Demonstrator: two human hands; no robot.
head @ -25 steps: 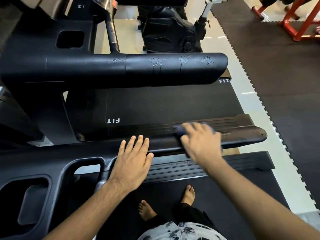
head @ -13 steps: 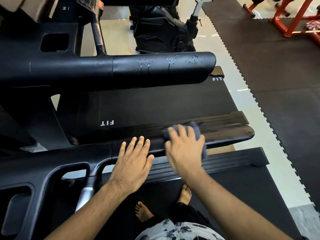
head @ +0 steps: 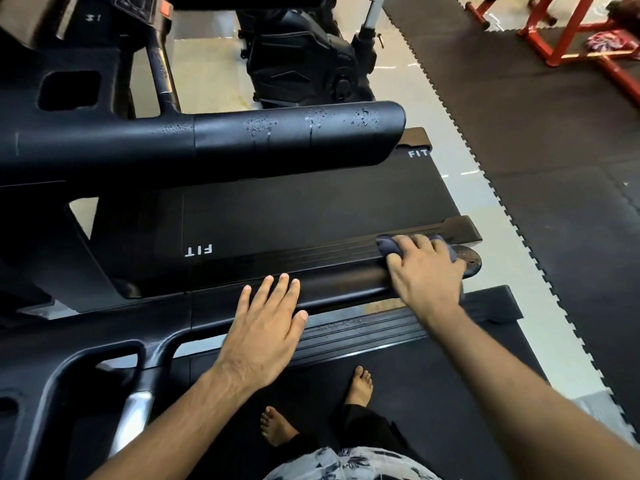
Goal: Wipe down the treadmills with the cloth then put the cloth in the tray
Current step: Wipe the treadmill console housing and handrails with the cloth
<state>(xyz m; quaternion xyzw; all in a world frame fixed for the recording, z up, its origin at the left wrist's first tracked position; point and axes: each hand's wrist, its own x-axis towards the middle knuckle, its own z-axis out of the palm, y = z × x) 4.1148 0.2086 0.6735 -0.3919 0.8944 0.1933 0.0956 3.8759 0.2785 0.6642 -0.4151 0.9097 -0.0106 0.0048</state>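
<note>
While bunched under the curled right hand (head: 424, 275) at the right end of the rail (head: 339, 278), looks like a soft, light cloth (head: 389, 249); best grabbed whole. Left hand (head: 266, 323) flat, empty.

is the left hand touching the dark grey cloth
Apart. The head view shows bare black handrail between the left hand and the dark grey cloth, which the right hand holds.

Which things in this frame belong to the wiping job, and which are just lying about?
Job: cloth, gripped by right hand on the near handrail; left hand flat on that rail; far handrail, spotted with droplets.
Lying about: exercise bike, red frame, floor mats.
</note>
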